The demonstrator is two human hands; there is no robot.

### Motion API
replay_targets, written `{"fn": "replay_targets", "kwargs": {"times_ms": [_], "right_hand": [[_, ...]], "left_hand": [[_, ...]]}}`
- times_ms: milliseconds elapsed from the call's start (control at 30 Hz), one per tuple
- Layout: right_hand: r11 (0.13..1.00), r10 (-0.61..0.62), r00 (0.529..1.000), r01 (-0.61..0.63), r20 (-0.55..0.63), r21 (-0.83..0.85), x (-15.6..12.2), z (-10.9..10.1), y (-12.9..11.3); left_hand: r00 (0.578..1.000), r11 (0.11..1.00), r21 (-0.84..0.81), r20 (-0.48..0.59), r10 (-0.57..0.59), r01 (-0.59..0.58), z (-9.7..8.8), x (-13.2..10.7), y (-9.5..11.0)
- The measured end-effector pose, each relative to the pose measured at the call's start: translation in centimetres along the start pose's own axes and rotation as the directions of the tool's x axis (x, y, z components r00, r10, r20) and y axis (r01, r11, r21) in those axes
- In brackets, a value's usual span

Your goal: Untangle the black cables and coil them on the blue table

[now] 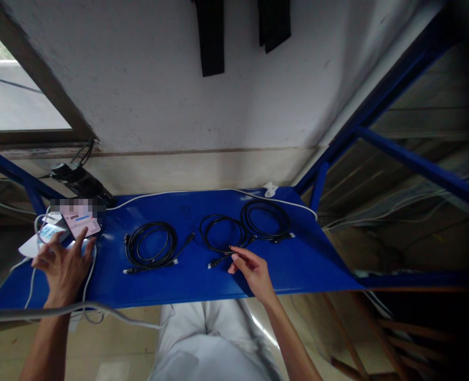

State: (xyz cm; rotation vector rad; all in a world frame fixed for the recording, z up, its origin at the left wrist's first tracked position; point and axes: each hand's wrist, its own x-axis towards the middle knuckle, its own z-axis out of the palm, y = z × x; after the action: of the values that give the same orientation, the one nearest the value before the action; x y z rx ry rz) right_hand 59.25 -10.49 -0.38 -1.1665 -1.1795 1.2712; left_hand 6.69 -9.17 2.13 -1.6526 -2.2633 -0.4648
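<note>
My left hand is at the left end of the blue shelf, fingers spread, with a fingertip on or just over the lit screen of a phone. Over the shelf's middle, my right hand has its thumb and index finger pinched together at the lower edge of a coiled black cable. One plug of that cable points left below the coil. A second black cable coil lies to the left, with its plugs sticking out. Behind my right hand, a third black cable coil rests farther right.
White cords run along the back of the blue shelf and around its left end. A black cylindrical object stands at the back left, near a white box. Crumpled white plastic lies by the wall. Blue frame bars slant upward at the right.
</note>
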Motion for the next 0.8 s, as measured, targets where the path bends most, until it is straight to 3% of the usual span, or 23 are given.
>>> {"fn": "replay_targets", "kwargs": {"times_ms": [200, 567, 800], "right_hand": [[1.000, 0.003, 1.000, -0.003, 0.002, 0.012, 0.2, 0.0, 0.2], [1.000, 0.008, 1.000, -0.008, 0.003, -0.012, 0.0, -0.1, 0.0], [1.000, 0.002, 1.000, -0.002, 0.000, -0.001, 0.1, -0.1, 0.3]], "left_hand": [[0.994, 0.997, 0.046, -0.085, 0.065, -0.062, 0.4, 1.0, 0.2], [0.998, 0.998, 0.016, -0.037, 0.058, -0.058, 0.6, 4.2, 1.7], [1.000, 0.991, 0.134, -0.028, -0.011, 0.014, -0.1, 2.8, 1.4]]}}
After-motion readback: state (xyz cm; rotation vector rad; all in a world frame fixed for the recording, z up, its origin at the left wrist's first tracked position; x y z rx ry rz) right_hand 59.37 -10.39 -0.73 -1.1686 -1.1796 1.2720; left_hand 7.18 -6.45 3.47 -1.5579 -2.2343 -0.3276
